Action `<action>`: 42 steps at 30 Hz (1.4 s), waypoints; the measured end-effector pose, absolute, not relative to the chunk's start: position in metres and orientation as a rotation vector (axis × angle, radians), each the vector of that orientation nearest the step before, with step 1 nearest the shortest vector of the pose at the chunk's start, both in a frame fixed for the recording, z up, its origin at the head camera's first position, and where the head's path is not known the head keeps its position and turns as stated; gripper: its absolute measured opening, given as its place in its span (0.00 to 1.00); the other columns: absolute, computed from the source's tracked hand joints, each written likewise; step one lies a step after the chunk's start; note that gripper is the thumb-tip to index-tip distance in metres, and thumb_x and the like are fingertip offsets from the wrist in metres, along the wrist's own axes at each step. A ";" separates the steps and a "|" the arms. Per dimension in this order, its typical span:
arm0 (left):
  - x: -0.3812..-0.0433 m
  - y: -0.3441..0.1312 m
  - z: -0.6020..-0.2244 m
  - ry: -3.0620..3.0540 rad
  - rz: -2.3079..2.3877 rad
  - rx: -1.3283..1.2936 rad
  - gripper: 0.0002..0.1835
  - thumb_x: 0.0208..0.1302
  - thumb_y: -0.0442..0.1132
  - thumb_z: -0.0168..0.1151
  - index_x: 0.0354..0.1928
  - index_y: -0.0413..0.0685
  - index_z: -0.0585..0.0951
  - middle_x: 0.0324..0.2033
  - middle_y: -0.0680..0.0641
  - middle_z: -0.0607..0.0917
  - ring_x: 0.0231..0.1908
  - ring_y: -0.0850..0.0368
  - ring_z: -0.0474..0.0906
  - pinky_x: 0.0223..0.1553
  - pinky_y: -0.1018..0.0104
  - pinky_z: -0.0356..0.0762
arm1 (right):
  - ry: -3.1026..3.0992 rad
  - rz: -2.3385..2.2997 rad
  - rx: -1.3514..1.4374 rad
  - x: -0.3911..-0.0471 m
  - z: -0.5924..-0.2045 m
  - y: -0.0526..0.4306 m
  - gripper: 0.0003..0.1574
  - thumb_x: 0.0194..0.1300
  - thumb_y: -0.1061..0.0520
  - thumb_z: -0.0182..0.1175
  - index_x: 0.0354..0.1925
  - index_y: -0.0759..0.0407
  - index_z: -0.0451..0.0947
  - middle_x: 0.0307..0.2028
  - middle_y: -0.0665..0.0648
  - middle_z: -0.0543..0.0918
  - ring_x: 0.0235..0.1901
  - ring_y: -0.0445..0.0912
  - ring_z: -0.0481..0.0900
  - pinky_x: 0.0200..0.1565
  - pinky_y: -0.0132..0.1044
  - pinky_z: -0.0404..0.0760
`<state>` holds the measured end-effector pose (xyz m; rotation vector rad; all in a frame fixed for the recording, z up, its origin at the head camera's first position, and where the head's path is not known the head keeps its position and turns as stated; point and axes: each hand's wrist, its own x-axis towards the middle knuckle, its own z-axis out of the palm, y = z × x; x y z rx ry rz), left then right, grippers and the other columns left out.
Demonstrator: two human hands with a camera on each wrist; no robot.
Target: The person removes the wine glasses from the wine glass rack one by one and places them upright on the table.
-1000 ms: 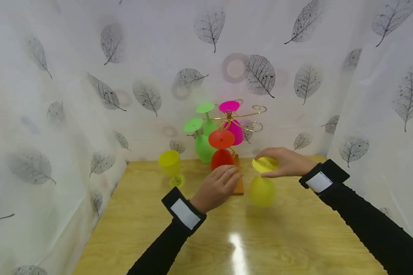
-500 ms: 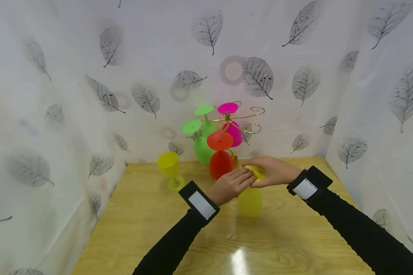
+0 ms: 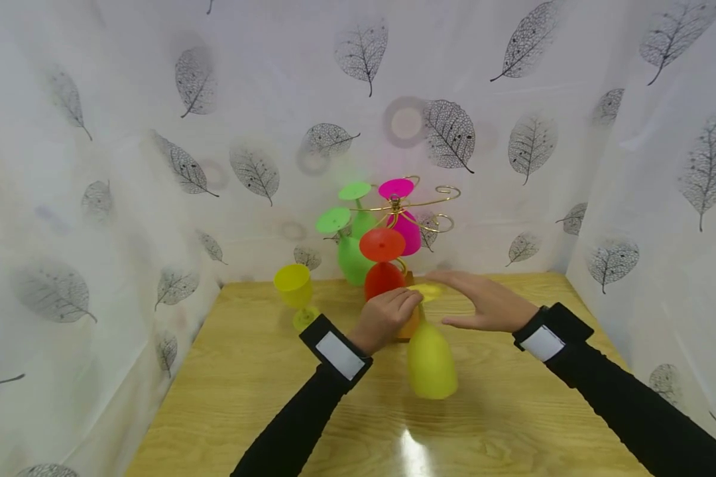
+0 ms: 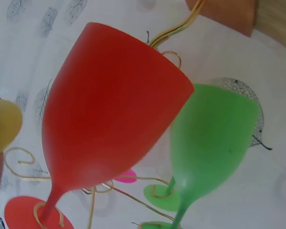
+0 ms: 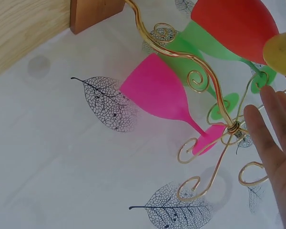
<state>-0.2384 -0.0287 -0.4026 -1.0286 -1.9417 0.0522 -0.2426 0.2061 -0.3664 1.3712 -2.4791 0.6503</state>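
My left hand (image 3: 386,319) pinches the stem of a yellow goblet (image 3: 432,364), just under its round foot. The goblet hangs bowl down, slightly tilted, over the front of the table. To its right, my right hand (image 3: 490,303) has its fingers and thumb spread, apart from the goblet. Behind stands a gold wire rack (image 3: 396,205) with a wooden base (image 3: 410,326). From its curled arms hang upside down a red goblet (image 3: 384,279), a pink goblet (image 5: 157,88) and two green goblets (image 4: 212,136). Two curled arms on the rack's right side hold nothing.
A second yellow goblet (image 3: 294,285) stands upright on the wooden table (image 3: 227,397), left of the rack. A white curtain with printed leaves (image 3: 155,159) hangs right behind the table and along both sides.
The right hand carried the yellow goblet left and toward me, then let go and drew back a little to the right. The left hand moved to the goblet and took its stem.
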 end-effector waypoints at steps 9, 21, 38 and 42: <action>-0.230 -0.042 -0.408 -2.208 -0.353 -0.825 0.16 0.55 0.34 0.66 0.47 0.43 0.79 0.21 0.51 0.83 0.14 0.64 0.70 0.16 0.81 0.66 | -2.474 0.747 1.343 -0.227 -0.355 0.224 0.43 0.57 0.59 0.65 0.68 0.57 0.60 0.63 0.57 0.71 0.54 0.47 0.75 0.52 0.46 0.78; -0.219 -0.043 -0.418 -2.437 -0.897 -0.593 0.21 0.58 0.31 0.61 0.55 0.36 0.74 0.31 0.43 0.86 0.23 0.59 0.76 0.27 0.71 0.80 | -2.501 0.852 1.351 -0.221 -0.350 0.230 0.48 0.50 0.57 0.70 0.66 0.60 0.62 0.62 0.60 0.71 0.56 0.51 0.73 0.50 0.49 0.80; -0.211 -0.038 -0.423 -2.491 -0.864 -0.631 0.19 0.60 0.34 0.61 0.53 0.36 0.74 0.25 0.46 0.82 0.20 0.62 0.71 0.25 0.78 0.75 | -2.405 0.729 1.303 -0.216 -0.346 0.231 0.51 0.33 0.58 0.79 0.56 0.60 0.66 0.52 0.54 0.72 0.49 0.40 0.68 0.43 0.37 0.83; -0.203 -0.036 -0.421 -2.523 -0.540 -0.668 0.18 0.61 0.46 0.60 0.48 0.41 0.77 0.20 0.50 0.79 0.16 0.63 0.67 0.19 0.79 0.67 | -2.361 0.793 1.319 -0.220 -0.339 0.225 0.53 0.34 0.57 0.78 0.59 0.59 0.64 0.53 0.53 0.72 0.49 0.38 0.68 0.43 0.33 0.82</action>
